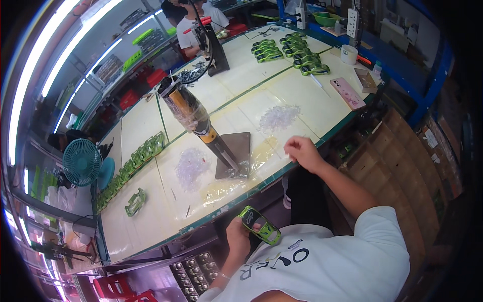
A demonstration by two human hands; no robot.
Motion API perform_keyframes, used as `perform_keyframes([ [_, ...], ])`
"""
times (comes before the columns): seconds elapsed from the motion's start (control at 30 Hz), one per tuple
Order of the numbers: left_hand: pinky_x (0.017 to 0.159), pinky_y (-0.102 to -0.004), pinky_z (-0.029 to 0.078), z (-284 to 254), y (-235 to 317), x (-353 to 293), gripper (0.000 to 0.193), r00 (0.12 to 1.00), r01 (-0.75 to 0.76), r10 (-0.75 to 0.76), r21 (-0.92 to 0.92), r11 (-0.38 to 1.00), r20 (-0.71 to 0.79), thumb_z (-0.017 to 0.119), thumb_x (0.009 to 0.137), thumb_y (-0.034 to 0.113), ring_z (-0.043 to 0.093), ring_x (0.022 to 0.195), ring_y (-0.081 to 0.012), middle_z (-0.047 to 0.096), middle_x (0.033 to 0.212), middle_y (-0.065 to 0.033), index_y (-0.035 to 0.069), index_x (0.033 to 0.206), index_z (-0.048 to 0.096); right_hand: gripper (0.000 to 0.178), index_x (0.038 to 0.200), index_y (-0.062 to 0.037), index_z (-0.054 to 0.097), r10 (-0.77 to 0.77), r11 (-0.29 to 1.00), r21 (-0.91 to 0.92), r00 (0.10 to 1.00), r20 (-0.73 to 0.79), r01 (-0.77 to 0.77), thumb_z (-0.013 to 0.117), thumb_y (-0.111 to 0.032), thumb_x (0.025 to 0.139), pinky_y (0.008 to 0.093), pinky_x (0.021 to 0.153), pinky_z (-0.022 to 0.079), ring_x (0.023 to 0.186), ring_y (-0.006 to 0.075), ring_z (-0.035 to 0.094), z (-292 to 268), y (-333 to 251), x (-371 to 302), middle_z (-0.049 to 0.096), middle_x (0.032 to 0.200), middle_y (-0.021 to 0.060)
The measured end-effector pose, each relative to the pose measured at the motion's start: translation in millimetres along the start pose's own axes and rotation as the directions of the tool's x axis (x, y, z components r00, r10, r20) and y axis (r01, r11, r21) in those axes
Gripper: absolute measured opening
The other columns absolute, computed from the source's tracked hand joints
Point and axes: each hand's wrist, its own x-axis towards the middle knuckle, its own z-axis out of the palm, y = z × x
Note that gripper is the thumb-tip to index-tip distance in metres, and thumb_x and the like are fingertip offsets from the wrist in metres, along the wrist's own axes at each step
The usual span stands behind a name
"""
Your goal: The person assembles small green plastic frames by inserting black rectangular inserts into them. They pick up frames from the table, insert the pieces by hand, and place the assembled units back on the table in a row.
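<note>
Cream-topped and green-edged, the bench [151, 126] lies past the green toy car body [259, 225] clamped in the left hand [238, 240] below its near edge. The right hand [301, 151], fingers curled together on nothing I can make out, rests by one of two heaps of clear parts [279, 118]. Gripped off the bench, the car could slip and drop; one wrapped press [201, 126] stands between.

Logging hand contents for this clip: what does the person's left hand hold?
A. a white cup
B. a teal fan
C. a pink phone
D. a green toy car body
D: the left hand grips a green toy car body below the table edge, while the pink phone, white cup and teal fan sit apart on or beside the table.
</note>
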Motion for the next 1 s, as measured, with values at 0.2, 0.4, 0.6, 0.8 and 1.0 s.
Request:
perform_keyframes([
  [0.2, 0.056, -0.0208, 0.046, 16, 15, -1, 0.026, 0.979, -0.108, 0.048, 0.3, 0.948, 0.2, 0.037, 0.089, 0.019, 0.056, 0.061, -0.0103, 0.057, 0.072, -0.0061, -0.002, 0.088, 0.052, 0.006, 0.081, 0.0004, 0.054, -0.139, 0.954, 0.298, 0.905, 0.401, 0.014, 0.054, -0.006, 0.08, 0.0198, 0.06, 0.042, 0.068, 0.0081, 0.05, 43, -19, -83, 0.05, 0.092, 0.0054],
  [0.4, 0.057, -0.0188, 0.045, 31, 33, 7, 0.025, 0.944, -0.22, 0.132, 0.28, 0.934, 0.301, 0.04, 0.088, 0.019, 0.05, 0.069, -0.0058, 0.054, 0.078, -0.0036, -0.003, 0.088, 0.053, 0.006, 0.083, 0.0, 0.054, -0.034, 0.862, 0.473, 0.911, 0.412, -0.181, 0.054, -0.006, 0.08, 0.0201, 0.061, 0.042, 0.069, 0.0085, 0.05, 50, -32, -84, 0.049, 0.094, 0.0048],
  [0.6, 0.056, -0.0188, 0.039, 36, 48, 7, 0.022, 0.907, -0.344, 0.227, 0.314, 0.885, 0.354, 0.039, 0.087, 0.017, 0.045, 0.067, -0.0051, 0.053, 0.075, -0.0018, -0.002, 0.084, 0.052, 0.008, 0.082, -0.0009, 0.056, 0.01, 0.75, 0.584, 0.888, 0.46, -0.311, 0.056, -0.009, 0.079, 0.0193, 0.06, 0.041, 0.066, 0.0074, 0.049, 45, -54, -80, 0.054, 0.082, 0.0014],
  [0.8, 0.058, -0.02, 0.04, 40, 53, 5, 0.022, 0.875, -0.44, 0.304, 0.355, 0.825, 0.377, 0.039, 0.086, 0.015, 0.046, 0.066, -0.0056, 0.054, 0.073, -0.0032, -0.002, 0.083, 0.052, 0.007, 0.082, -0.0015, 0.055, -0.009, 0.704, 0.625, 0.875, 0.485, -0.339, 0.055, -0.008, 0.08, 0.0206, 0.061, 0.042, 0.067, 0.0084, 0.049, 45, -52, -80, 0.052, 0.083, 0.0019],
  [1.0, 0.057, -0.0203, 0.039, 39, 56, 5, 0.022, 0.878, -0.444, 0.306, 0.387, 0.808, 0.368, 0.039, 0.086, 0.015, 0.046, 0.065, -0.0061, 0.054, 0.071, -0.0037, -0.002, 0.083, 0.052, 0.007, 0.082, 0.0005, 0.053, -0.084, 0.786, 0.57, 0.874, 0.479, -0.238, 0.055, -0.005, 0.079, 0.0225, 0.064, 0.045, 0.075, 0.0092, 0.05, 42, -59, -79, 0.049, 0.09, 0.0039],
])
